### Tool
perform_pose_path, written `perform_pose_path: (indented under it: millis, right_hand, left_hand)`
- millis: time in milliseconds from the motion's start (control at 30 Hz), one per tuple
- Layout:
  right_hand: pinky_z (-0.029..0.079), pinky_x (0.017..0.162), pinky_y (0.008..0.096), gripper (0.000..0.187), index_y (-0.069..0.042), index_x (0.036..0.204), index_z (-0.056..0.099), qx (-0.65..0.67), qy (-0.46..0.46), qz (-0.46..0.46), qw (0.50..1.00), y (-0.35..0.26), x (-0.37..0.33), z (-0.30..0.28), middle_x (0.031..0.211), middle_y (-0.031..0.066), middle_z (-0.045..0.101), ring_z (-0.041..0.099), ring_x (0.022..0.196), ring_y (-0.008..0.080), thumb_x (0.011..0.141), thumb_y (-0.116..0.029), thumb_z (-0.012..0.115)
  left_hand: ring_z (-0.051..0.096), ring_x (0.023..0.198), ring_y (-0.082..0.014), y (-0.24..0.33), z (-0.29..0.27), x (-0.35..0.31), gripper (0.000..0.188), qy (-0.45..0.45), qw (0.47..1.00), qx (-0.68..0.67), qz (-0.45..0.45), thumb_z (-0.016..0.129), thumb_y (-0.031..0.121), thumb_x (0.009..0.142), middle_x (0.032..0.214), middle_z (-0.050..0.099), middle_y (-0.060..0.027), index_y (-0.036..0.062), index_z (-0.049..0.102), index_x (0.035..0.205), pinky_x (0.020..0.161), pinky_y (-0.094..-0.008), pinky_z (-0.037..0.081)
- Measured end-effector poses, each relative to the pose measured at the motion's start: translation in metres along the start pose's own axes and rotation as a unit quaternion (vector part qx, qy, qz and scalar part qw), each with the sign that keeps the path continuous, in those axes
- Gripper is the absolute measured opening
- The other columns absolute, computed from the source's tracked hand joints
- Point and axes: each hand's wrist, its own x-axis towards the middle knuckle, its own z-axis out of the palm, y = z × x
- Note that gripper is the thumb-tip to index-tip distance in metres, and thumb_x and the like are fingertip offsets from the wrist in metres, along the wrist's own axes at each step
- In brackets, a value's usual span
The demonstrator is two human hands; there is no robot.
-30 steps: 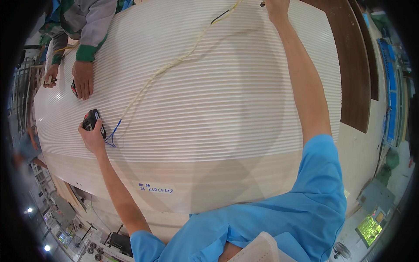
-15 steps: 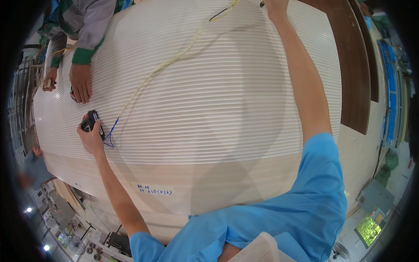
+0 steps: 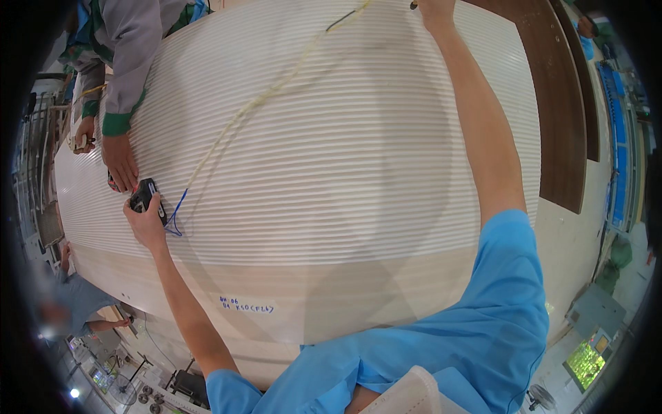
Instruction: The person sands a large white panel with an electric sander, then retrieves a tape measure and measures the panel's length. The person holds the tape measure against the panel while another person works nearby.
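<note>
My left hand (image 3: pixel 145 224) is closed round a black boxy tool (image 3: pixel 149 200) with pale markings, resting on the white ribbed panel (image 3: pixel 331 159). Beside the tool lies a blue cord loop (image 3: pixel 177 215), joined to a long yellowish cord (image 3: pixel 265 95) that crosses the panel diagonally. At the top edge my right hand (image 3: pixel 437 12) reaches over the far part of the panel. Its fingers are cut off by the picture's edge. A small dark thing (image 3: pixel 414 5) shows next to it; whether I hold it cannot be made out.
A co-worker's hand (image 3: pixel 120 162) rests on a red and black thing (image 3: pixel 114 182) close to my tool. Their other hand (image 3: pixel 84 134) is at the panel's left edge. Brown boards (image 3: pixel 562 117) lie along the right side. Another person (image 3: pixel 79 300) stands at the lower left.
The co-worker's nearer hand has moved down the panel, closer to my tool. My left hand and its tool have shifted only slightly. The person at lower left shows more, with an arm out.
</note>
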Motion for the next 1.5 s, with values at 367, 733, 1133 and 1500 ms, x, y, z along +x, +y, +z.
perform_pose_path:
  millis: [367,733,1133,1500]
  right_hand:
    - [0.04,0.053,0.0294,0.013,-0.009,0.082,0.06,-0.036,-0.002,-0.05,0.998,0.007,0.003,0.004,0.071,-0.003,0.056,0.051,0.06,0.0097,0.079,-0.002,0.071]
    - [0.042,0.056,0.0296,0.012,-0.009,0.084,0.061,0.036,0.018,-0.126,0.991,-0.002,0.022,0.01,0.072,-0.0038,0.056,0.052,0.062,0.0099,0.079,-0.002,0.07]
    - [0.042,0.054,0.0303,0.014,-0.007,0.086,0.062,0.019,0.011,-0.07,0.997,0.005,0.038,0.007,0.073,-0.0025,0.058,0.054,0.061,0.0106,0.077,-0.003,0.073]
    - [0.042,0.053,0.0307,0.015,-0.007,0.086,0.061,0.012,0.025,-0.057,0.998,0.005,0.037,0.012,0.073,-0.0016,0.058,0.054,0.059,0.0107,0.076,-0.003,0.072]
  left_hand:
    - [0.061,0.123,-0.0375,-0.004,0.004,0.003,0.088,0.012,1.0,0.004,0.013,0.081,0.047,0.076,0.134,0.064,-0.0203,0.0019,0.049,0.145,0.105,-0.0447,0.045]
    - [0.062,0.121,-0.0376,-0.002,0.006,0.009,0.088,0.017,0.999,-0.003,0.034,0.08,0.05,0.075,0.131,0.066,-0.0199,0.0038,0.05,0.144,0.103,-0.0448,0.045]
    - [0.064,0.118,-0.0359,0.009,0.007,0.009,0.082,0.01,1.0,-0.014,0.023,0.08,0.046,0.076,0.127,0.067,-0.0181,0.0056,0.052,0.141,0.101,-0.0444,0.046]
    - [0.064,0.116,-0.0366,0.009,0.008,0.011,0.08,0.017,0.999,-0.013,0.031,0.081,0.046,0.076,0.125,0.067,-0.0187,0.0058,0.053,0.139,0.1,-0.0444,0.047]
